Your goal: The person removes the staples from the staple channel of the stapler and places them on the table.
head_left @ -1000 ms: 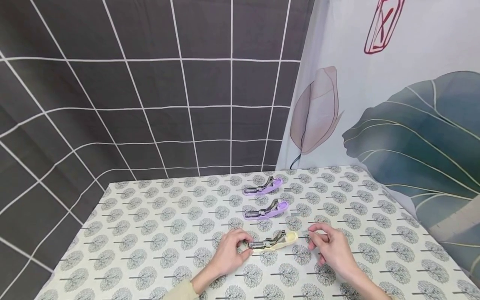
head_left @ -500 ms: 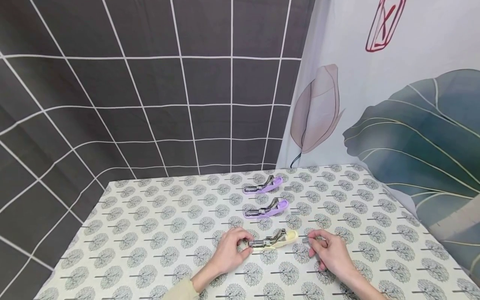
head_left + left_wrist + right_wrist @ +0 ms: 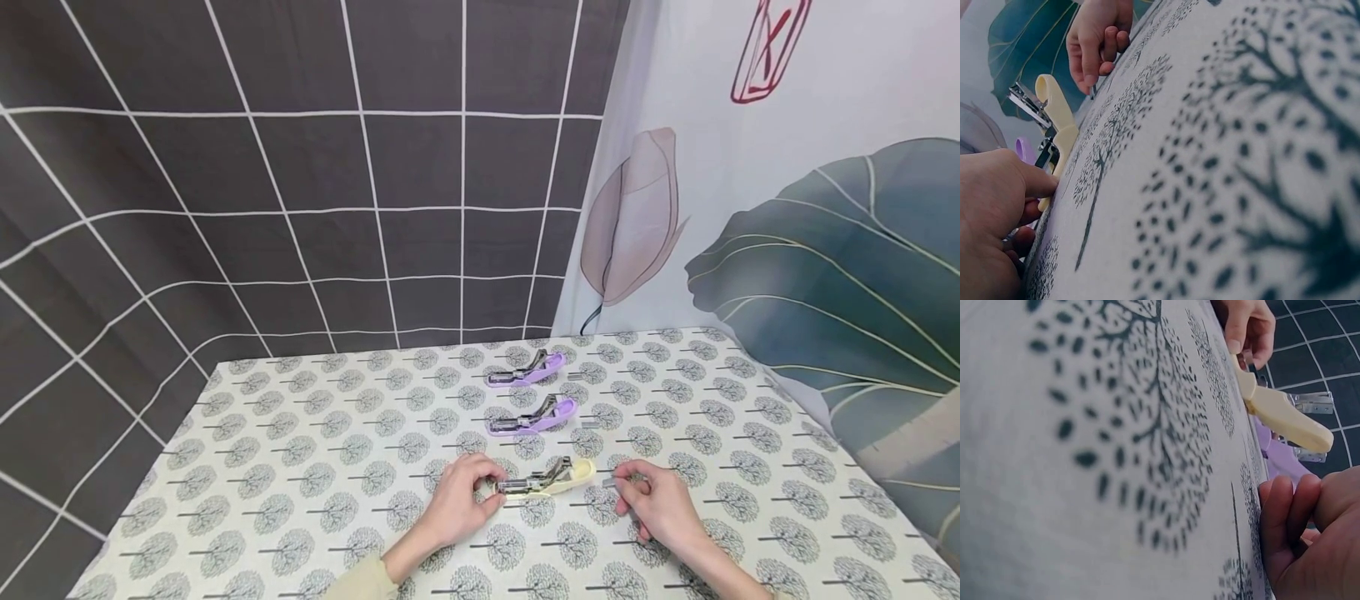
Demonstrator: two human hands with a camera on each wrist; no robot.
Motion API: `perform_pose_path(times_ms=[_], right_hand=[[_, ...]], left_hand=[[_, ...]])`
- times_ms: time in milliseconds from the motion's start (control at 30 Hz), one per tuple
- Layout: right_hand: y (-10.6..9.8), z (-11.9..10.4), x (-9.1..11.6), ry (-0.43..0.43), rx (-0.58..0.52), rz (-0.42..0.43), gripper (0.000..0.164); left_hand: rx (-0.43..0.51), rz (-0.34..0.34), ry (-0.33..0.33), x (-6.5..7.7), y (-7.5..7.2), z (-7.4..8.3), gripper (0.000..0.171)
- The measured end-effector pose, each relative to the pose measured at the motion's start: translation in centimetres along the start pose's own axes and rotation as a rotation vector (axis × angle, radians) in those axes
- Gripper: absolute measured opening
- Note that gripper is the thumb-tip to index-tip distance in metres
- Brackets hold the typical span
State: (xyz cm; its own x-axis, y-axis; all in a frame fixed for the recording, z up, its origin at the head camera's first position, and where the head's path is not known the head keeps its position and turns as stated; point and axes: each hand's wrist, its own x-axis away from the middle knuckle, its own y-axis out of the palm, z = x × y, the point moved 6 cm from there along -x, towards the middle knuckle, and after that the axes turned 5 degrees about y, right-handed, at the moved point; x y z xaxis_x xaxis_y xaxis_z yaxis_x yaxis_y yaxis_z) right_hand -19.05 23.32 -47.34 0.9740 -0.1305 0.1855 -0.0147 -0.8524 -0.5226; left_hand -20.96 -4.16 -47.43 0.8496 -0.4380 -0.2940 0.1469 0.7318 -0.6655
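A cream-yellow stapler [image 3: 551, 486] lies on the patterned tablecloth with its metal top swung up and its staple channel exposed. At its left end, the thumb and fingers of my left hand [image 3: 462, 500] grip it. To the right of the stapler, my right hand [image 3: 664, 505] pinches a small grey strip of staples [image 3: 609, 482] between thumb and forefinger, low over the cloth. The strip points toward the stapler's rounded yellow end, with a short gap between. In the right wrist view the curled fingers hide the strip, while the yellow stapler [image 3: 1288, 419] shows beyond them.
Two purple staplers, one nearer [image 3: 534, 419] and one farther [image 3: 527, 372], lie behind the yellow one, both opened up. Beside each is a grey staple strip, the nearer [image 3: 590, 426] and the farther [image 3: 575, 377]. A dark gridded curtain [image 3: 420, 167] hangs behind the table.
My right hand has come down slightly toward the cloth, and the staple strip in its fingertips shows more clearly. My left hand and the yellow stapler have stayed in place.
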Motion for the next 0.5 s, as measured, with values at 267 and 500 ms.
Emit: perform_pose_path(times_ms=[267,500], right_hand=[[-0.04,0.04,0.09,0.017,0.024,0.016,0.017],[-0.41,0.36,-0.08,0.049,0.009,0.005,0.024]], left_hand=[[0.005,-0.001,0.014,-0.08,0.08,-0.02,0.023],[0.011,0.021,0.057,0.00,0.19,-0.23,0.025]])
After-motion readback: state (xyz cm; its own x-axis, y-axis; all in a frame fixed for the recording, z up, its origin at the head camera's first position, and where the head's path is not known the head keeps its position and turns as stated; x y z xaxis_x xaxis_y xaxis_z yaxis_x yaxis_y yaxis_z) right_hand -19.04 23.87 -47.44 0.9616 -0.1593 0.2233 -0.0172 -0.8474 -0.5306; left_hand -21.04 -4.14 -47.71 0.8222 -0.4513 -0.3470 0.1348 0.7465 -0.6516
